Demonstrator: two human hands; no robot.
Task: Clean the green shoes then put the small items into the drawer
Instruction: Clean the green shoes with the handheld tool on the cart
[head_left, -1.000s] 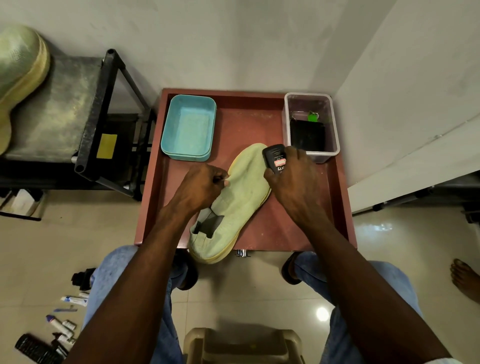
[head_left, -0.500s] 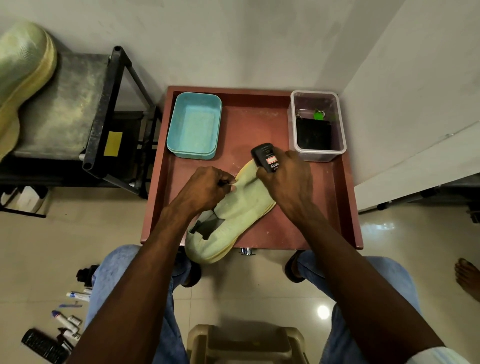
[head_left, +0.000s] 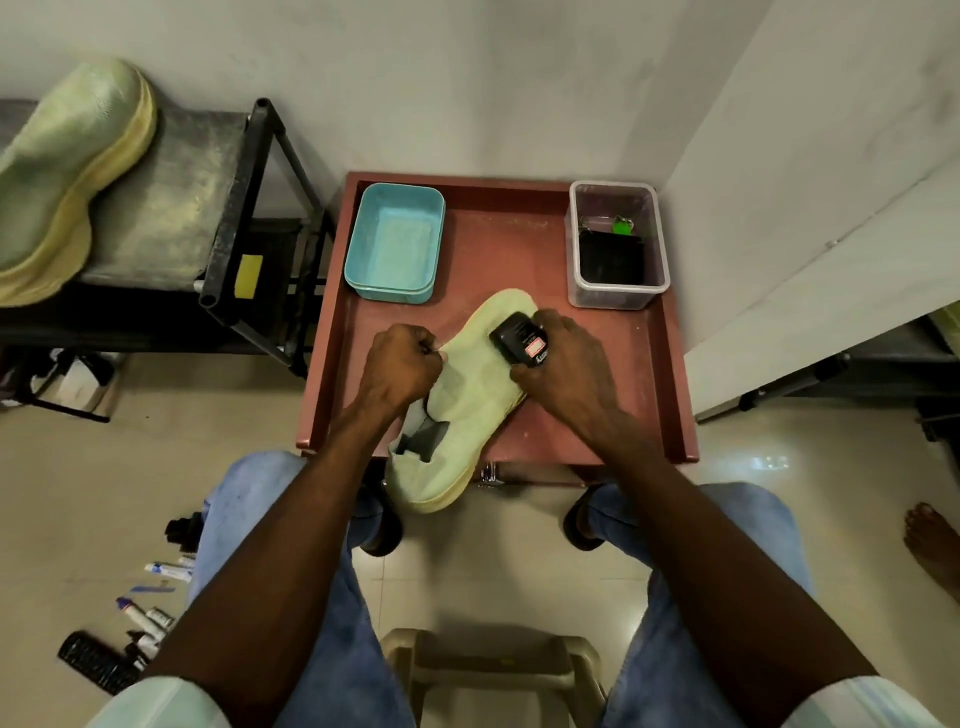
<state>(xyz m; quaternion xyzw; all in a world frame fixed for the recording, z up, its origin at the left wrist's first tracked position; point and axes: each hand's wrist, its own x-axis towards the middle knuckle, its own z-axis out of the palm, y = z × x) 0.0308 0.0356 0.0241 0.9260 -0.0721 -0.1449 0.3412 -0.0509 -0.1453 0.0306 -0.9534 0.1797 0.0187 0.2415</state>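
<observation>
Gripping the black brush (head_left: 519, 340) against the toe, the right hand (head_left: 563, 371) faces the left hand (head_left: 402, 366) pinching the green shoe (head_left: 470, 395), lying diagonally, heel overhanging the table (head_left: 613, 415) toward the person.

The right hand (head_left: 563, 371) has drawn the black brush (head_left: 519, 338) back from the toe of the green shoe (head_left: 467, 395) toward its middle, seemingly rubbing. The shoe has tilted slightly.

Black brush (head_left: 519, 340) on the green shoe (head_left: 470, 384): red-and-white label on its back, print too small to read. No other legible text.
</observation>
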